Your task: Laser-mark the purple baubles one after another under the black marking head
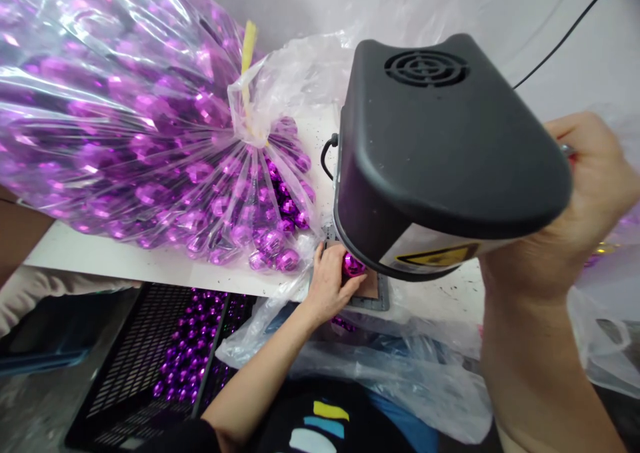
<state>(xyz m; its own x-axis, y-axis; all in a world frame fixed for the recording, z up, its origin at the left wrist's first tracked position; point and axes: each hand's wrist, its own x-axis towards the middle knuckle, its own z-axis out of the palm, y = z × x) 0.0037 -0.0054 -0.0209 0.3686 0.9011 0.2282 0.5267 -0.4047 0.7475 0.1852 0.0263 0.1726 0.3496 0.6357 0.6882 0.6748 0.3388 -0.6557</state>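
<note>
My left hand [331, 276] reaches under the front of a black machine [445, 153] and has its fingers closed round a shiny purple faceted bead [353, 264]. Beneath that bead lies a small brown pad [367, 285] on a grey base plate [380, 301]. On the machine's right side, my right hand [590, 186] is closed with its fingers curled against the housing; the part it grips is mostly hidden, with a small metallic glint beside the knuckles. A vent and a yellow warning label [437, 254] mark the machine's housing.
A large clear bag [150, 126] of purple beads, tied with a yellow strip [249, 46], lies left on the white table [165, 264]. Below it stands a black crate [125, 346] with bead strings. Loose plastic film [420, 386] hangs at the table's front edge.
</note>
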